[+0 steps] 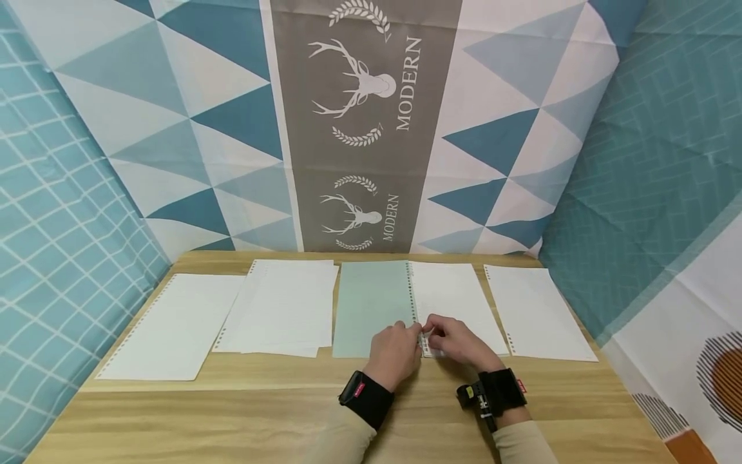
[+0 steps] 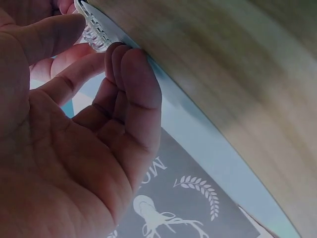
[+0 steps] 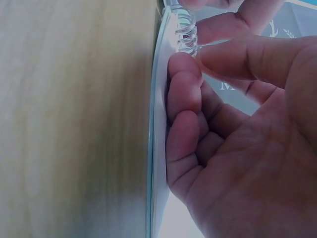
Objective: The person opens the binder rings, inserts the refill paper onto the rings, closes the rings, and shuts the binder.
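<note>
An opened loose-leaf notebook lies on the table, its pale green cover (image 1: 371, 296) to the left and white pages (image 1: 449, 290) to the right. A clear ring binding (image 3: 187, 29) runs between them. At the near end of this binding, my left hand (image 1: 394, 351) pinches the rings (image 2: 98, 32) with thumb and index finger, its other fingers curled against the cover. Facing it, my right hand (image 1: 458, 338) holds the same end with its thumb at the rings. Its remaining fingers (image 3: 183, 134) are bent and rest on the pages. The fingertips partly hide the rings.
Left of the notebook lie a loose punched sheet (image 1: 168, 328) and a few overlapping sheets (image 1: 284, 309). Another punched sheet (image 1: 539, 312) lies to the right. The wooden table (image 1: 232, 419) meets patterned cloth (image 1: 359, 129) at the back and sides.
</note>
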Tool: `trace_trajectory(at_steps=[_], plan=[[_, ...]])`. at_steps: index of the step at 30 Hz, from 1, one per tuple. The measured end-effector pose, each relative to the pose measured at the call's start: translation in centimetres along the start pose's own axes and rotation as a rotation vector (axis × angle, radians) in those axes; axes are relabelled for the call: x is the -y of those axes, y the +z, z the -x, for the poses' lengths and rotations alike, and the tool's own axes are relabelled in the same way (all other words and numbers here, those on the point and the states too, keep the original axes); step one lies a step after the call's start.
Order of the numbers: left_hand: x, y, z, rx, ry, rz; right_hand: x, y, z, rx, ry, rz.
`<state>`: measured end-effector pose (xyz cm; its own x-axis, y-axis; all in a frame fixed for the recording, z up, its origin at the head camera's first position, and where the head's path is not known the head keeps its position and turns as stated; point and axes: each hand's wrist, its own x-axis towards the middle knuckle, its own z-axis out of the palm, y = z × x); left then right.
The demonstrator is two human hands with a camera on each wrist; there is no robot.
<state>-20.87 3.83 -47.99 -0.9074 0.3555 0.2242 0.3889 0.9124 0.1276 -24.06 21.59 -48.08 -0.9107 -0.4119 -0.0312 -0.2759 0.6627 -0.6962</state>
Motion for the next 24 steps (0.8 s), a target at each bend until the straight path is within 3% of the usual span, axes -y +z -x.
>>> trace_trajectory(at_steps=[18,24], plan=[[0.43,-0.13,-0.05,0.05,-0.015,0.041,0.26,0.32,0.08,0.015,0.013,0.01],[0.31,-0.03,-0.01,0.058,-0.013,0.025,-0.29,0.05,0.46,0.048,0.021,-0.051]])
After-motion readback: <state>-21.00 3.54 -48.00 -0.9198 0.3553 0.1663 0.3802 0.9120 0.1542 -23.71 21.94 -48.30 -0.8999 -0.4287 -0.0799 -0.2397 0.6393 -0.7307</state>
